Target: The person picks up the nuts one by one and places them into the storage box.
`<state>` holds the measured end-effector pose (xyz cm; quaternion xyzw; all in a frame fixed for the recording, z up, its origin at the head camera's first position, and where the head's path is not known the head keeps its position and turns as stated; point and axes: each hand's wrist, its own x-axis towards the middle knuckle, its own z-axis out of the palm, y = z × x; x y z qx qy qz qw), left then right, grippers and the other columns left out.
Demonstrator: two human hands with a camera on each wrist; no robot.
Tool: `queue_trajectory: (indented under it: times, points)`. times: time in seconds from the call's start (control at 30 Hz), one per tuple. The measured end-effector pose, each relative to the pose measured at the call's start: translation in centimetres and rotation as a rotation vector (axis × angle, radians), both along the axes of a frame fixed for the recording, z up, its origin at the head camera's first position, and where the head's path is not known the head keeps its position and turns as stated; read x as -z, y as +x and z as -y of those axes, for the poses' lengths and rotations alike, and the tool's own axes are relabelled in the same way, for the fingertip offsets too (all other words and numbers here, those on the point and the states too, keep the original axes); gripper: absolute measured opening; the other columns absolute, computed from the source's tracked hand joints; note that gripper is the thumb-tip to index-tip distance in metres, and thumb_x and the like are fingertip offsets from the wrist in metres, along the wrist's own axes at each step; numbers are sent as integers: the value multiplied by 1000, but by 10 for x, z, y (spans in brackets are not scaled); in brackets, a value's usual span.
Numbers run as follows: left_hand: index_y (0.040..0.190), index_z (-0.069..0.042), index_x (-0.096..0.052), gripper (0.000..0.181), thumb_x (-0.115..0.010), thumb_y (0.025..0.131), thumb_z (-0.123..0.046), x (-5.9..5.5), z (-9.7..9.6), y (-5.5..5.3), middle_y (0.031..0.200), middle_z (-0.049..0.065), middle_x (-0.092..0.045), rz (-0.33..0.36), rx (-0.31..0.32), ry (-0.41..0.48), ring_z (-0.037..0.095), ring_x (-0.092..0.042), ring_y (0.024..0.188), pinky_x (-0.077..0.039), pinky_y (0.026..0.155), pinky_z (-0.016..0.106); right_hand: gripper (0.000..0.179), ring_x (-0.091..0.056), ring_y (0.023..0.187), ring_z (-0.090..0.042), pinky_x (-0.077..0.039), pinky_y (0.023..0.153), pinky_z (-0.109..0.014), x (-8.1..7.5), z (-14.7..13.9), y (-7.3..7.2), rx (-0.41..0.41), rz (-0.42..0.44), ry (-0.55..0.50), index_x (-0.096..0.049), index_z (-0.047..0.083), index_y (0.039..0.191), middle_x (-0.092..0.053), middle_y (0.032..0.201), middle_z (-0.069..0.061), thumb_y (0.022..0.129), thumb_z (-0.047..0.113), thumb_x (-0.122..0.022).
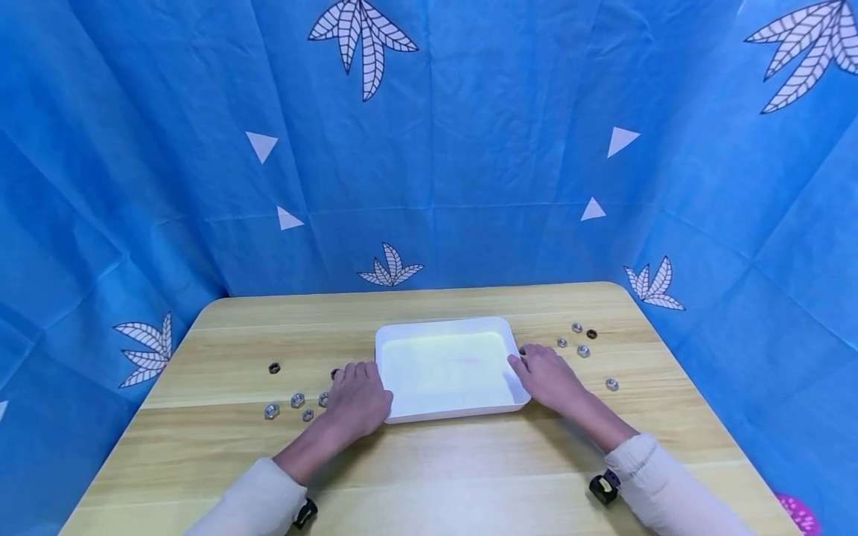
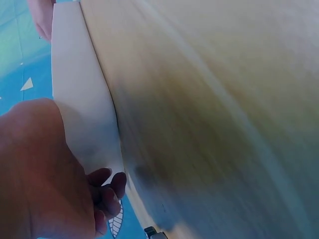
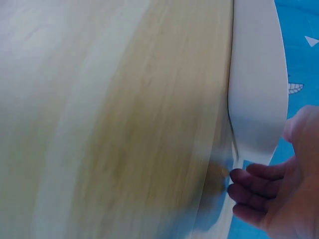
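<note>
A shallow white tray [image 1: 447, 366] sits in the middle of the wooden table, with no object in it. My left hand [image 1: 358, 400] holds its left side near the front corner; in the left wrist view the fingers [image 2: 110, 196] curl beside the tray's end wall. On the opposite side my right hand [image 1: 551, 377] grips the right wall, thumb at the rim. The right wrist view shows bent fingers [image 3: 254, 189] by the tray's corner. Parts of both side walls are hidden behind the hands.
Metal hex nuts [image 1: 271, 411] and a dark nut [image 1: 274, 368] lie with several others left of the tray. More silver nuts [image 1: 583, 351] and a dark one [image 1: 591, 334] are scattered to the right. A blue patterned cloth [image 1: 429, 149] hangs behind the table [image 1: 456, 476].
</note>
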<state>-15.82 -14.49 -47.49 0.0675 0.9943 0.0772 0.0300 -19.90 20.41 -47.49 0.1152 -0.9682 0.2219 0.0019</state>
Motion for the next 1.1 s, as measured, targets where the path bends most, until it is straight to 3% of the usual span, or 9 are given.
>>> queue_trajectory:
  times: [0.23, 0.43, 0.77, 1.1]
  points:
    - [116, 7, -52, 41, -50, 99, -31, -1, -1, 0, 100, 16, -52, -1, 2, -4, 32, -45, 94, -38, 89, 46, 51, -62, 123, -47, -49, 105, -59, -3, -10, 4, -42, -61, -11, -62, -11, 130, -66, 129, -30, 110, 33, -47]
    - [117, 7, -53, 42, -50, 99, -30, -2, -2, 0, 99, 15, -52, -1, -1, 3, 31, -45, 93, -38, 87, 45, 38, -66, 117, -46, -52, 101, -58, -2, -17, 2, -47, -139, 14, -66, -10, 124, -70, 121, -28, 108, 20, -49]
    - [116, 7, -53, 40, -51, 98, -29, -1, -1, 3, 100, 15, -52, -2, -5, 15, 31, -45, 92, -38, 85, 44, 30, -68, 109, -47, -56, 95, -56, -3, -31, 3, -56, -194, 26, -65, -14, 120, -71, 115, -30, 100, 9, -61]
    - [118, 8, -52, 41, -53, 98, -29, 0, -1, 1, 100, 15, -52, -3, -16, 41, 30, -45, 94, -38, 86, 45, 25, -67, 102, -47, -57, 88, -56, 0, -54, 0, -41, -253, 40, -64, -15, 115, -69, 107, -30, 96, 2, -65]
